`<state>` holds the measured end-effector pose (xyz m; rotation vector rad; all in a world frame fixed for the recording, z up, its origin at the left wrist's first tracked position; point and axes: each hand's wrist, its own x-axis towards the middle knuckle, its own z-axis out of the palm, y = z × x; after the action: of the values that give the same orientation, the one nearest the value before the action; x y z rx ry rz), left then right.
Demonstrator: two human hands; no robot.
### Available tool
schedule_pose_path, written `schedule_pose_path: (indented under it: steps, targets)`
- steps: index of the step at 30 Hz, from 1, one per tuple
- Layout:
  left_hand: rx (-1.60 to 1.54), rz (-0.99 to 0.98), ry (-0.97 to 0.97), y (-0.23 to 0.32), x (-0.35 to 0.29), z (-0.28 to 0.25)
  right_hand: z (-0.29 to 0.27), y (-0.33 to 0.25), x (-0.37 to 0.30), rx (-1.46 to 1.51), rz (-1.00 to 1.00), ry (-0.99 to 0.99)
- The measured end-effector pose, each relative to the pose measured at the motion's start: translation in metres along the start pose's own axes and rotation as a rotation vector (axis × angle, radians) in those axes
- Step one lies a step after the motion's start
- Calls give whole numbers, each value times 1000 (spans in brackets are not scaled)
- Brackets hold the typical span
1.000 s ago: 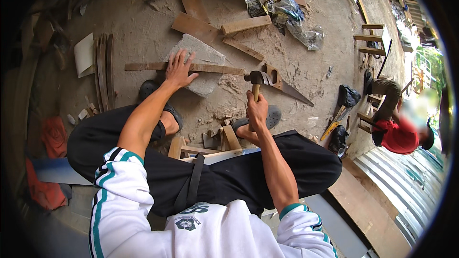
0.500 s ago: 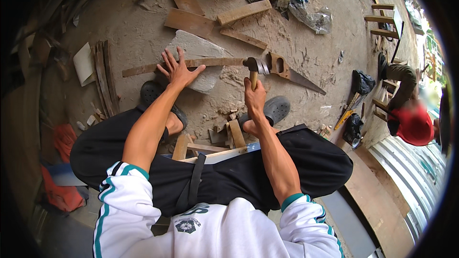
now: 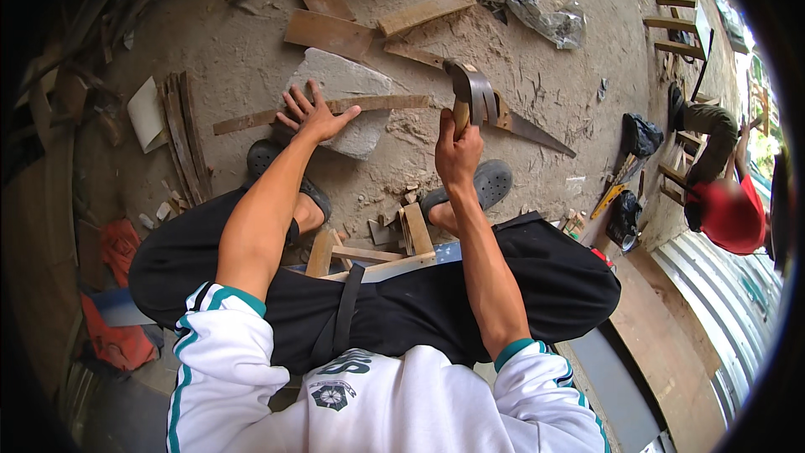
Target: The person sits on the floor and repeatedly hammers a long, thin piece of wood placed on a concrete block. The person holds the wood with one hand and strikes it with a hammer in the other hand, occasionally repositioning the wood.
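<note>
My left hand (image 3: 314, 118) lies with spread fingers over a long thin wooden strip (image 3: 387, 103), pressing it against a pale stone block (image 3: 345, 77). The strip reaches past the block on both sides. In my right hand (image 3: 458, 149) is a claw hammer (image 3: 474, 91), its wooden handle wrapped by closed fingers and its dark head raised above the ground, right of the strip's end. Behind the hammer a handsaw (image 3: 532, 132) rests on the dirt, its handle partly hidden by the hammer head.
Loose boards (image 3: 329, 33) and crumpled plastic (image 3: 549, 21) lie at the back. A small wooden frame (image 3: 369, 257) stands between my feet. Wood strips (image 3: 184, 138) lean at left. Black bags (image 3: 641, 136) and a person in a red top (image 3: 732, 216) are at right.
My right hand has lifted the hammer up and away from the right end of the wooden strip. My left hand stays on the strip over the stone block.
</note>
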<state>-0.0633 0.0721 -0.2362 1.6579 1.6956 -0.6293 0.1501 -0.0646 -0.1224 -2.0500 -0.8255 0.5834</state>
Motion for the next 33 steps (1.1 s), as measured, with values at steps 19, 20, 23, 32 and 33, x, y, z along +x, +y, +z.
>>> schedule_pose_path:
  steps: [19, 20, 23, 32, 33]
  targets:
    - [95, 51, -78, 15, 1, -18, 26, 84, -23, -280, 168, -116]
    - [98, 32, -87, 9, 4, -17, 26, 67, -18, -215, 239, -120]
    - [94, 15, -71, 11, 10, -20, 7, 28, -3, -103, 103, -18]
    - [127, 98, -6, 12, 1, -15, 22, 67, -32, -276, 213, -127]
    - [111, 81, -9, 11, 1, -14, 14, 56, -25, -194, 171, -97]
